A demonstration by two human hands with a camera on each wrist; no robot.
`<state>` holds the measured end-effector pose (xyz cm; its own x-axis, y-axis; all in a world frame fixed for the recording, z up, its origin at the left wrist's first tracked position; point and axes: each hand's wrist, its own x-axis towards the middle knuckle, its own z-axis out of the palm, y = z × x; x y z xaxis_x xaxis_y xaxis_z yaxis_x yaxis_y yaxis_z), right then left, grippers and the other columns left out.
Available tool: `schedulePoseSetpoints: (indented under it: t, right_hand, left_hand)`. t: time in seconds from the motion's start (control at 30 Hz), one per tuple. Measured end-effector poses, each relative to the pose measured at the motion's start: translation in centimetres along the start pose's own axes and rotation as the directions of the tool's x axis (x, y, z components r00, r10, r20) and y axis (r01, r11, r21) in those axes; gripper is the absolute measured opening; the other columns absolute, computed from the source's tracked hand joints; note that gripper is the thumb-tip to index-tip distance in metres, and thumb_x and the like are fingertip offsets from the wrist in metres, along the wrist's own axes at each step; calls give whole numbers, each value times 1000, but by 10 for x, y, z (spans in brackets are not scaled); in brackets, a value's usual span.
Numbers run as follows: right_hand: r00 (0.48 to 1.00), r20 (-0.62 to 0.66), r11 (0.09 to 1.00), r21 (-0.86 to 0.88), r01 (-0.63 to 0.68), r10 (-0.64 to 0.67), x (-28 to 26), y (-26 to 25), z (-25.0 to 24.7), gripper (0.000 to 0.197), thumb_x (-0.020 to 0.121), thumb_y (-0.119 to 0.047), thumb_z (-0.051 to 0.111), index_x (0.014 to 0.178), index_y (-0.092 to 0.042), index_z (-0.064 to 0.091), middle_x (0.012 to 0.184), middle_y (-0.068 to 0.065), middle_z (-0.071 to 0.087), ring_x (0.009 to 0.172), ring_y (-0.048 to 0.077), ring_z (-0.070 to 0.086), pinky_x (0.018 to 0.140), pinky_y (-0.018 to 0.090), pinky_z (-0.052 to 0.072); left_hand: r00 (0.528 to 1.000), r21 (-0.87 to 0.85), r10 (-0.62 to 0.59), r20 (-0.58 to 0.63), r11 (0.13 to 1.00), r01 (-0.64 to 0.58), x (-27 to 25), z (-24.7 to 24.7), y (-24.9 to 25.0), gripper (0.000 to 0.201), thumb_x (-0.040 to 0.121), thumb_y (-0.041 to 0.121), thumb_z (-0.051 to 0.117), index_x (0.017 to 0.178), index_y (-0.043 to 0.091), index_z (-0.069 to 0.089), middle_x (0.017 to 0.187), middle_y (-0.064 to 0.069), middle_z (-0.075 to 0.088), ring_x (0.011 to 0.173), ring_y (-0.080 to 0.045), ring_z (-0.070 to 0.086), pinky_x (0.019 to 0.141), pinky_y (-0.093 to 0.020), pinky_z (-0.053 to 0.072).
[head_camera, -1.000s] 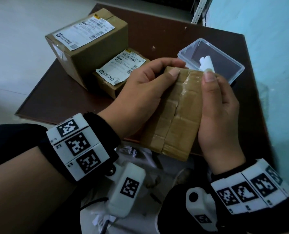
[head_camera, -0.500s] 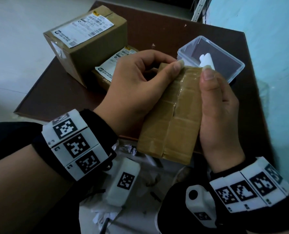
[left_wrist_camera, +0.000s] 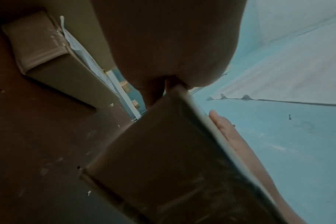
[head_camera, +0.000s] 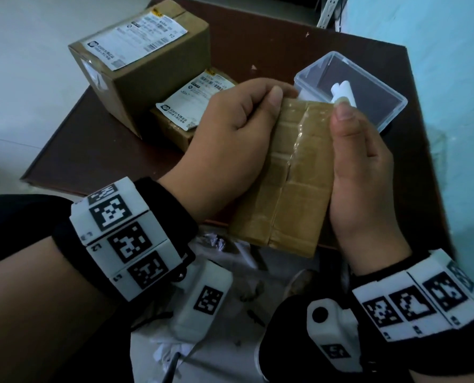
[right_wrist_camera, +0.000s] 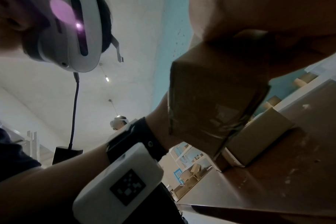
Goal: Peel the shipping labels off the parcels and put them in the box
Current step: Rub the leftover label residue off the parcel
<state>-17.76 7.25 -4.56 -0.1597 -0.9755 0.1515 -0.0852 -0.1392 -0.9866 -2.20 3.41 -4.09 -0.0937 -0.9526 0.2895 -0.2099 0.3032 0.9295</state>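
I hold a small taped brown parcel (head_camera: pixel 291 178) above the table's near edge, its taped back towards me. My left hand (head_camera: pixel 230 136) grips its left side, thumb on the top corner. My right hand (head_camera: pixel 365 161) grips the right side, thumb along that edge. In the left wrist view a white label edge (left_wrist_camera: pixel 207 121) runs down the parcel's hidden face, with right-hand fingers (left_wrist_camera: pixel 226 130) behind it. A clear plastic box (head_camera: pixel 352 89) with rolled white labels (head_camera: pixel 342 92) stands at the back right. Two more parcels carry labels: a large one (head_camera: pixel 144 64) and a small flat one (head_camera: pixel 194 106).
The dark brown table (head_camera: pixel 97 150) is small; pale floor lies to its left and a turquoise wall (head_camera: pixel 451 106) rises close on the right. White crumpled paper (head_camera: pixel 202 355) lies on my lap below the hands. Another person stands far off in the right wrist view.
Both hands have tilted the parcel a little more upright and shifted it slightly left. My left thumb has slid to the top left corner. The right hand's hold is unchanged.
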Motion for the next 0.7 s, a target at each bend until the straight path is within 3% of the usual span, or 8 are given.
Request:
schedulePoseSetpoints:
  t: [0.07, 0.13, 0.2, 0.3, 0.4, 0.57, 0.7]
  right_hand:
    - [1000, 3, 1000, -26, 14, -14, 0, 0, -1, 36, 112, -39, 48, 96, -10, 64, 92, 27, 60, 88, 40, 62, 84, 50, 58]
    - [1000, 18, 999, -46, 26, -25, -1, 0, 0, 34, 114, -36, 47, 98, -11, 63, 89, 19, 61, 83, 28, 62, 79, 41, 57]
    - [1000, 12, 999, -45, 26, -26, -2, -1, 0, 32, 113, -36, 48, 98, -12, 62, 87, 13, 59, 81, 24, 59, 76, 36, 54]
    - [1000, 4, 999, -43, 27, -27, -2, -1, -1, 37, 114, -35, 49, 97, -5, 62, 85, 20, 56, 79, 28, 55, 74, 34, 52]
    - [1000, 0, 999, -44, 21, -21, -1, 1, -1, 42, 113, -37, 49, 97, 0, 59, 95, 31, 58, 87, 43, 59, 79, 44, 56]
    - [1000, -18, 1000, -24, 5, -5, 0, 0, -2, 34, 114, -35, 49, 100, -8, 65, 90, 18, 63, 83, 24, 62, 79, 35, 57]
    - [1000, -19, 999, -32, 3, -3, -1, 0, -2, 33, 113, -39, 48, 103, -13, 67, 98, 25, 66, 92, 40, 67, 84, 46, 61]
  left_hand:
    - [999, -69, -48, 21, 996, 50, -2, 1, 2, 24, 106, 19, 52, 107, 21, 75, 95, 4, 77, 90, -9, 70, 80, -24, 57]
    - [999, -99, -38, 20, 994, 40, -3, 0, 4, 19, 106, 21, 57, 102, 22, 76, 90, 4, 77, 84, -4, 70, 76, -22, 57]
    - [1000, -67, -10, 23, 998, 11, -3, 0, 4, 17, 106, 20, 59, 105, 19, 75, 92, 6, 76, 86, -2, 70, 77, -20, 56]
    - [999, -14, -12, 43, 1000, 13, -2, 0, 1, 22, 107, 18, 54, 112, 16, 75, 99, 6, 76, 92, -5, 70, 80, -20, 55]
    - [997, -2, -34, 63, 999, 34, -1, -2, 0, 29, 106, 17, 49, 117, 15, 75, 105, 2, 77, 97, -11, 71, 83, -27, 58]
    - [995, -81, -64, 71, 994, 70, -1, -3, 2, 26, 104, 14, 52, 113, 21, 75, 105, 6, 77, 97, -9, 71, 83, -24, 58]
    - [996, -107, -49, 77, 993, 58, -1, -3, 2, 19, 106, 17, 57, 112, 22, 75, 104, 6, 77, 97, -8, 72, 85, -25, 58]
